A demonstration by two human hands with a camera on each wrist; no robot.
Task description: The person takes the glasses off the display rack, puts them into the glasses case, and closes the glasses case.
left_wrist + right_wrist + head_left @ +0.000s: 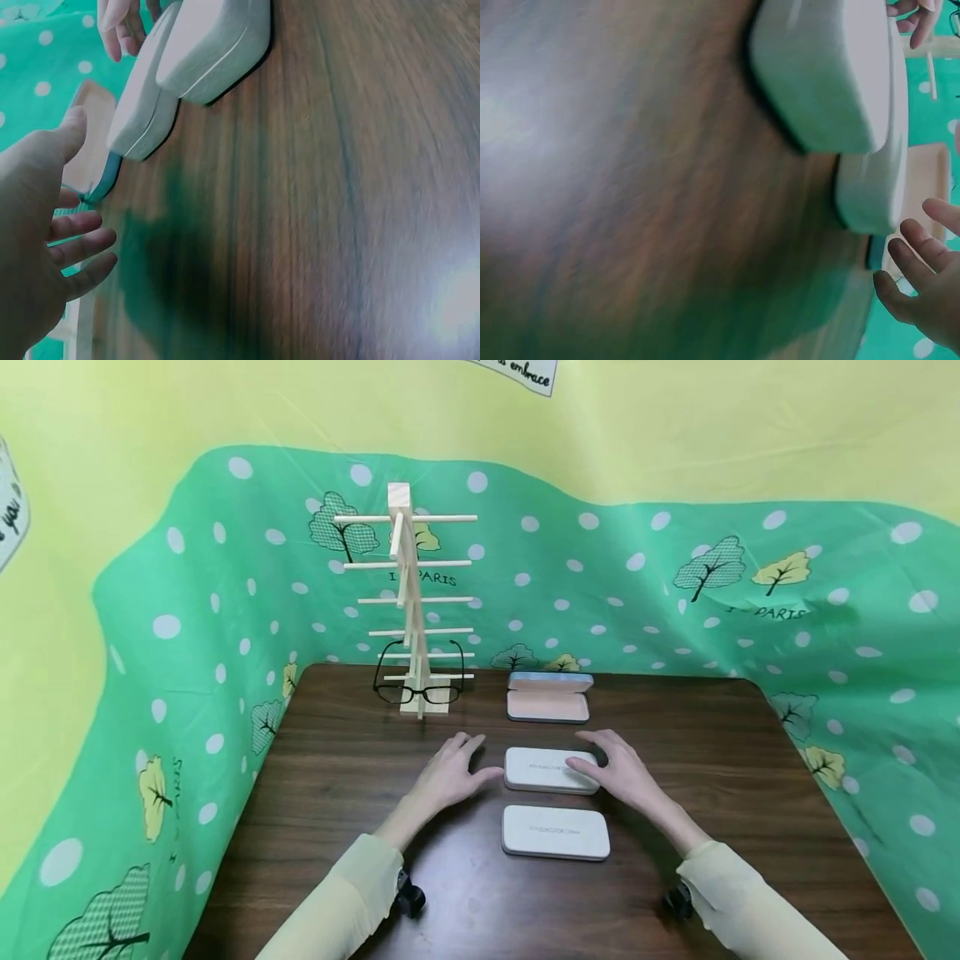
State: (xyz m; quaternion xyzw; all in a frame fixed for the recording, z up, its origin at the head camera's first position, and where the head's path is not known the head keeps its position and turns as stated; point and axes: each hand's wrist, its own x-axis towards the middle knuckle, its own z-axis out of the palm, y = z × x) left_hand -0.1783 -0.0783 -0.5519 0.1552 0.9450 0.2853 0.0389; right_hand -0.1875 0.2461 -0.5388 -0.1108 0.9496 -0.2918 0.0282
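Note:
Two closed white glasses cases lie one before the other on the dark wooden table (337,827): a middle case (536,768) and a nearer case (555,833). Just left of the middle case is my left hand (453,774), its thumb toward the case's left end and its fingers spread. Over that case's right end reaches my right hand (618,768), the thumb overlapping the lid in the head view. Both wrist views show the fingers loosely extended with nothing in them. Behind stands an open case (548,707) with a pale pink lining and a blue lid.
A wooden glasses rack (408,568) with several crossbars stands at the back left. Black-framed glasses (417,695) hang on its lowest part. Green and yellow patterned cloth (637,577) hangs close behind the table and along its sides.

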